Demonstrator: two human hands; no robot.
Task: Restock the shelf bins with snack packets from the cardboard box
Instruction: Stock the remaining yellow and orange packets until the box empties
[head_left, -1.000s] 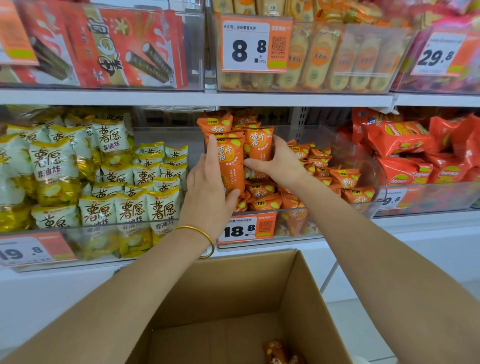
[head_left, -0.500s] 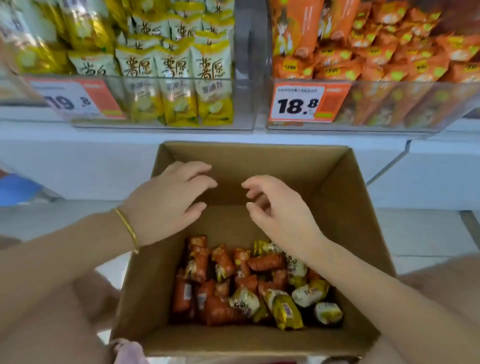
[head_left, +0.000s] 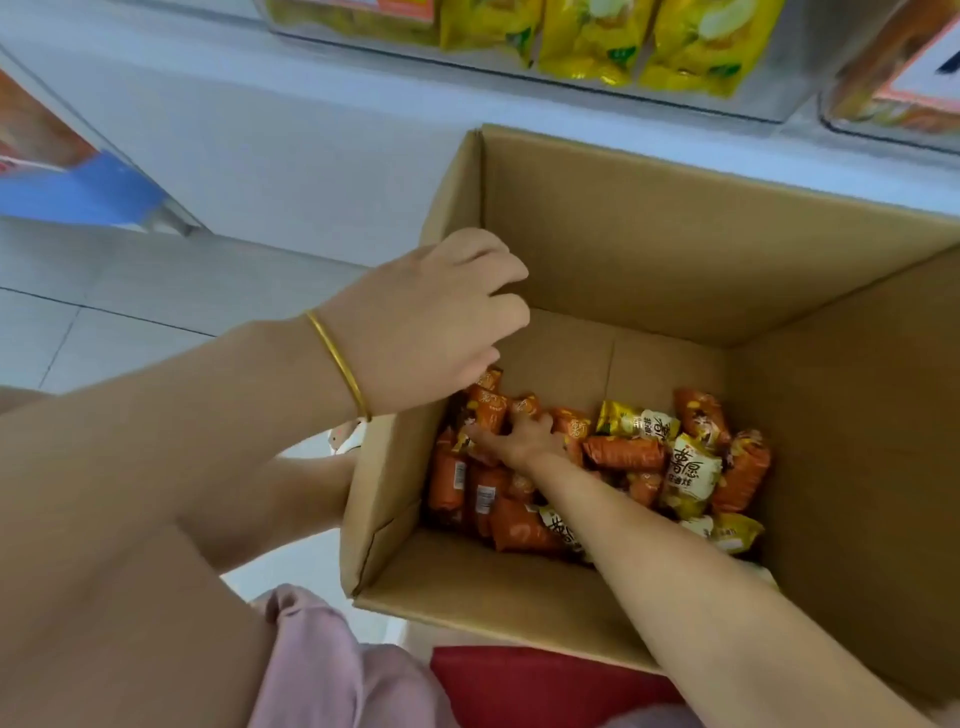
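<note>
At the very bottom of the frame there is some pink cloth, and beside it on the right a red thing. I cannot tell what the red thing is.

My two arms come in from the bottom. My left hand is in the middle of the frame, up over the left wall of the cardboard box. Its fingers are bent a little and loose, and I see nothing in them. I cannot tell if they touch the box. A thin gold bangle sits on that wrist.

My right hand is deep down in the box. Its fingers are a little apart and bent, and they lie on the orange packets at the left side of the pile. I cannot tell if they are holding one or only touching.

The box is open at the top and stands on the pale floor. The snack packets lie in a heap on its bottom, mostly in the near half. The orange ones are mostly on the left. Some yellow and white packets are mixed in on the right.

Behind the box is the white shelf. At the top of the frame a clear bin sits on it, with yellow bags standing inside. Another bin shows in the upper right corner. In the upper left there is a blue thing, too blurry to name.
</note>
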